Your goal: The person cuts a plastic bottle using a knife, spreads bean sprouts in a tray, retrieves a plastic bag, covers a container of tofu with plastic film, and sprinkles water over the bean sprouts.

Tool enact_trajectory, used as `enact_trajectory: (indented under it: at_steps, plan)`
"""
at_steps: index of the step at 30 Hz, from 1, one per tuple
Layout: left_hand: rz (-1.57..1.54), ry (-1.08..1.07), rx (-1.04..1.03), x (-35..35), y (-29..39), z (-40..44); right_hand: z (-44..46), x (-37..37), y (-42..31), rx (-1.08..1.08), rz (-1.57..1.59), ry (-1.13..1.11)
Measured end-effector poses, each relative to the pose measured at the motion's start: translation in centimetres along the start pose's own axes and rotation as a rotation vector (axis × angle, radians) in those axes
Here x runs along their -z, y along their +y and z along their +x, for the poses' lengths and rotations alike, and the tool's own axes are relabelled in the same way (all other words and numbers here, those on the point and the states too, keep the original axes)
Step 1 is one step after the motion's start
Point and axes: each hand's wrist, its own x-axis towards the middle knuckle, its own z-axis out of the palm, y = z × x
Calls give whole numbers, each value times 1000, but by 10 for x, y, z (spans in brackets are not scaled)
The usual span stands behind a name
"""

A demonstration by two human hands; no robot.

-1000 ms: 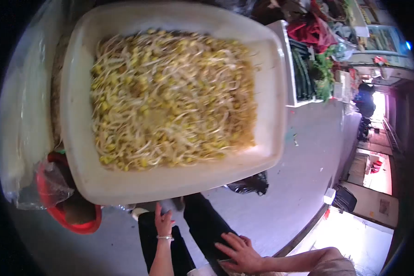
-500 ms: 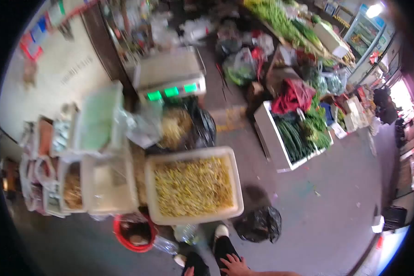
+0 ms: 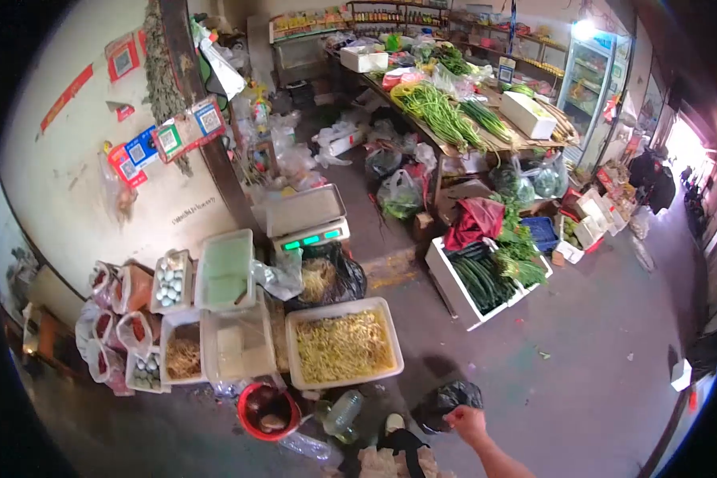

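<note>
My right hand [image 3: 464, 421] reaches in from the bottom right, its fingers curled in. It overlaps the black plastic bag [image 3: 446, 398] on the floor. Whether it touches the bag, or has anything in its fingers, I cannot make out. My left hand is out of view. Ahead of my feet stands a white tub [image 3: 397, 342] full of yellow bean sprouts [image 3: 342, 344]. A clear plastic bottle [image 3: 344, 410] lies below it, beside a red bucket [image 3: 293, 422] with dark contents.
On the left stand a lidded green-tinted bin [image 3: 225, 271], a tray of eggs [image 3: 170, 283] and open bags. Behind the sprouts is a scale [image 3: 307, 211]. A white foam box [image 3: 446, 279] of dark green vegetables sits on the floor to the right, before a vegetable table [image 3: 494, 119].
The view has tilted up, showing more of the shop behind. My right hand has moved right and its spread fingers have curled in. My left hand's fingers have left the view.
</note>
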Motion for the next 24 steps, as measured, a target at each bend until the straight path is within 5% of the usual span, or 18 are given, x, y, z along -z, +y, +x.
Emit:
enact_trajectory:
  at_steps: [4, 6, 9, 14, 19, 24]
  plan:
    - [-92, -99, 5, 30, 36, 10, -66, 69, -55, 38, -156, 222]
    - [-109, -131, 0, 40, 54, 9, -91, 85, -69, 60, 196, 312]
    - [-103, -155, -69, 47, 80, 2, -116, 101, -71, 256, 227, 428]
    - [-51, -72, -79, 41, 98, -20, -142, 153, -102, 244, 347, 457]
    - [-57, -71, -54, 14, 89, -48, -165, 212, -164, 427, 513, 817]
    - [-1, -157, 70, -34, 84, -74, -190, 290, -121, 379, 597, 401]
